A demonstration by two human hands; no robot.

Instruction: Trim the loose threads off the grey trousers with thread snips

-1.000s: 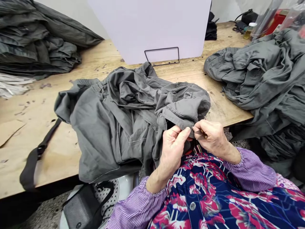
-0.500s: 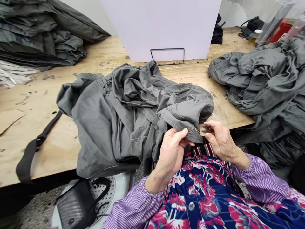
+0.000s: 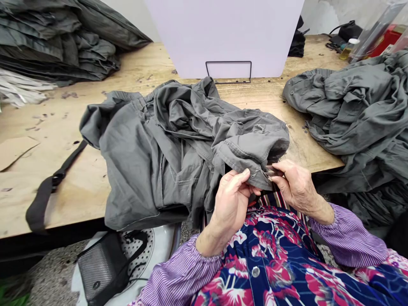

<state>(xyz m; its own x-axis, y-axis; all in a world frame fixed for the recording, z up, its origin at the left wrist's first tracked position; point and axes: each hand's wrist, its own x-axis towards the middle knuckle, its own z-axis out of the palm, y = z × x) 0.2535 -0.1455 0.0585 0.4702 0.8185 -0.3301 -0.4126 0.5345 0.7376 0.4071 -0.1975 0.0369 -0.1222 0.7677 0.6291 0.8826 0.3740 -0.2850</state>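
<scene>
A crumpled grey garment [image 3: 178, 140] lies across the wooden table [image 3: 79, 127] in front of me, one hemmed end hanging over the near edge. My left hand [image 3: 232, 199] pinches that hem between thumb and fingers. My right hand [image 3: 295, 185] is closed just to the right of the hem, holding a small dark tool that I cannot make out clearly, its tip at the fabric edge. Both wrists wear purple striped sleeves above a flowered top.
A heap of grey garments [image 3: 357, 106] spills off the table's right side. Folded grey stacks [image 3: 60, 42] sit far left. A white board on a wire stand [image 3: 223, 38] is behind. A black strap [image 3: 47, 187] lies at left, a mesh bag [image 3: 105, 267] below.
The view has shifted slightly. My right hand moved a little away from the hem and came back to its edge; my left hand keeps its pinch on the fabric.
</scene>
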